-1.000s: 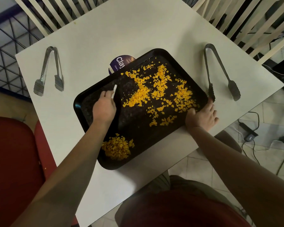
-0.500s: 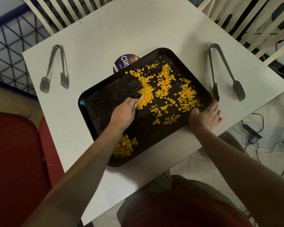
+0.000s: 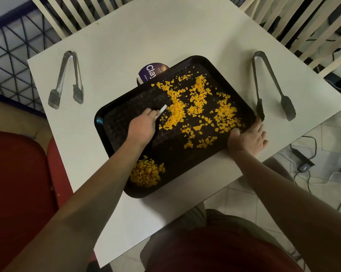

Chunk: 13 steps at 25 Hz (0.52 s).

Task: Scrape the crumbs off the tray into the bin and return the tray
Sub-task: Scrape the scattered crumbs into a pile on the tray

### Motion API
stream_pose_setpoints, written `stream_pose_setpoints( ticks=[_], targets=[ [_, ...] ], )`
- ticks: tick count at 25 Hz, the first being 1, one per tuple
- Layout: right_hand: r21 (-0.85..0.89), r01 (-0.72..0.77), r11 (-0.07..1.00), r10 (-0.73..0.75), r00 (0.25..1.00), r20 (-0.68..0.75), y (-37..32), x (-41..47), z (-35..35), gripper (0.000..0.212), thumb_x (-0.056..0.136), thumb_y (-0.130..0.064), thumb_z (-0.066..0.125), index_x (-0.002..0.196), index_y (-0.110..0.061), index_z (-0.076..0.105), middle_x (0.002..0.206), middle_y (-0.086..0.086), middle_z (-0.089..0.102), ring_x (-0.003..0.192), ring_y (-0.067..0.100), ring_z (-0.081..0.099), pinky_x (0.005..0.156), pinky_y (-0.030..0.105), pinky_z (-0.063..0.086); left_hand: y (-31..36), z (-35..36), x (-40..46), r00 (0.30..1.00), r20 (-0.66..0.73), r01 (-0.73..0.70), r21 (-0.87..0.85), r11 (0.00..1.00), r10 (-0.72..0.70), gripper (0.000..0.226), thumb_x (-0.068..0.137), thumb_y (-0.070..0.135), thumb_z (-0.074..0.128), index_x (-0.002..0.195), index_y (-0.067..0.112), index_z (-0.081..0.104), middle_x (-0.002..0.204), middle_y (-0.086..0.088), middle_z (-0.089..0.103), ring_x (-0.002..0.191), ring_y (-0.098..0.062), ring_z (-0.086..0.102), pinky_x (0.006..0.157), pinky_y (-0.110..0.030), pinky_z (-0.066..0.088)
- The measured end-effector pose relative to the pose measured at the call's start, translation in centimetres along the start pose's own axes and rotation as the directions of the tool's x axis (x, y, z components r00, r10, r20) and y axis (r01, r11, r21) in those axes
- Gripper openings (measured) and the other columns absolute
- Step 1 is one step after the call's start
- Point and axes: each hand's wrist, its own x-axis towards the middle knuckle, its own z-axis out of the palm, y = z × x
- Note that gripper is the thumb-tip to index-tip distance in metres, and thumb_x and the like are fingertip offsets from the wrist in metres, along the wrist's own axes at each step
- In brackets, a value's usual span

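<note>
A black tray (image 3: 114, 122) lies at an angle on the white table (image 3: 165, 32). Yellow crumbs (image 3: 197, 103) are scattered over its far and right parts, and a heap of crumbs (image 3: 145, 172) sits in its near corner. My left hand (image 3: 142, 127) is over the tray's middle and grips a small white scraper (image 3: 161, 110), whose tip touches the left edge of the scattered crumbs. My right hand (image 3: 248, 138) holds the tray's right near rim, thumb on the inside. No bin is in view.
Two metal tongs lie on the table: left tongs (image 3: 67, 79) and right tongs (image 3: 271, 85), the latter close to the tray's right corner. A purple round lid (image 3: 152, 72) pokes out from under the tray's far edge. A red chair (image 3: 18, 183) stands at the left.
My left hand moved from the tray's left part toward the middle, bringing the scraper to the edge of the scattered crumbs. The right hand stayed on the rim.
</note>
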Motion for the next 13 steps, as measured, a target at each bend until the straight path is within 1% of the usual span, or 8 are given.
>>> stream_pose_setpoints(
  ticks=[2,3,4,5,7,9,11,13],
  targets=[
    [0.005,0.0,1.0,0.0,1.0,0.002,0.0,0.0,0.0,0.079,0.07,-0.029,0.043,0.145,-0.013,0.026,0.137,0.011,0.044,0.124,0.03,0.038,0.106,0.04,0.022,0.3,0.1,-1.0,0.997,0.038,-0.072,0.055,0.996,0.07,0.034,0.098,0.018,0.036,0.128,0.017,0.051,0.112,-0.007,0.054,0.088,-0.03,0.06,0.067,-0.037,0.045],
    [0.006,-0.001,1.0,0.001,1.0,0.004,0.0,0.0,0.0,0.077,0.072,-0.027,0.046,0.145,-0.013,0.026,0.137,0.01,0.044,0.125,0.029,0.038,0.106,0.04,0.022,0.3,0.0,-1.3,0.995,0.035,-0.095,0.098,0.991,0.092,0.034,0.098,0.019,0.036,0.129,0.018,0.051,0.113,-0.006,0.055,0.091,-0.029,0.06,0.07,-0.037,0.045],
    [0.007,-0.002,1.0,0.002,1.0,0.005,0.0,0.0,0.1,0.075,0.074,-0.024,0.049,0.145,-0.013,0.026,0.138,0.011,0.044,0.125,0.029,0.038,0.106,0.04,0.022,0.1,-0.1,-1.3,0.995,0.005,-0.098,0.131,0.987,0.098,0.035,0.097,0.018,0.037,0.129,0.019,0.05,0.113,-0.006,0.056,0.094,-0.028,0.058,0.073,-0.038,0.045],
    [0.005,-0.002,1.0,0.002,1.0,0.005,0.0,0.0,0.1,0.075,0.075,-0.023,0.05,0.144,-0.013,0.026,0.137,0.011,0.044,0.124,0.03,0.038,0.106,0.041,0.022,-0.2,-0.5,-0.9,0.996,-0.042,-0.07,0.14,0.988,0.077,0.035,0.096,0.017,0.039,0.129,0.018,0.05,0.112,-0.007,0.057,0.097,-0.028,0.056,0.077,-0.038,0.044],
    [-0.002,-0.001,1.0,0.001,1.0,-0.001,0.0,0.0,0.1,0.075,0.074,-0.022,0.05,0.144,-0.013,0.026,0.137,0.011,0.044,0.124,0.03,0.039,0.106,0.041,0.023,-0.7,-1.0,0.4,0.992,-0.122,0.035,0.083,0.996,-0.025,0.035,0.095,0.015,0.04,0.129,0.015,0.05,0.114,-0.01,0.057,0.101,-0.028,0.053,0.082,-0.039,0.045],
    [-0.004,-0.002,1.0,0.002,1.0,-0.005,-0.1,0.0,0.0,0.074,0.076,-0.022,0.051,0.144,-0.012,0.026,0.137,0.011,0.044,0.125,0.029,0.038,0.106,0.04,0.022,-0.8,-1.1,1.8,0.987,-0.124,0.11,0.014,0.994,-0.107,0.033,0.096,0.012,0.04,0.128,0.012,0.051,0.117,-0.012,0.054,0.106,-0.03,0.053,0.086,-0.041,0.045],
    [-0.005,-0.005,1.0,0.005,1.0,-0.004,-0.3,0.0,-0.2,0.073,0.077,-0.02,0.052,0.145,-0.012,0.026,0.138,0.011,0.043,0.126,0.029,0.037,0.107,0.039,0.021,-0.7,-0.8,2.5,0.991,-0.07,0.118,-0.003,0.993,-0.118,0.033,0.096,0.01,0.04,0.126,0.01,0.052,0.119,-0.013,0.053,0.107,-0.031,0.053,0.088,-0.041,0.046],
    [-0.008,-0.005,1.0,0.005,1.0,-0.014,-0.4,-0.1,-0.2,0.072,0.078,-0.019,0.053,0.145,-0.012,0.026,0.138,0.012,0.043,0.126,0.029,0.037,0.106,0.037,0.021,-0.5,-0.5,2.7,0.995,-0.036,0.088,-0.044,0.995,-0.089,0.032,0.096,0.01,0.041,0.125,0.009,0.054,0.116,-0.013,0.054,0.104,-0.031,0.055,0.087,-0.041,0.047]
  ],
)
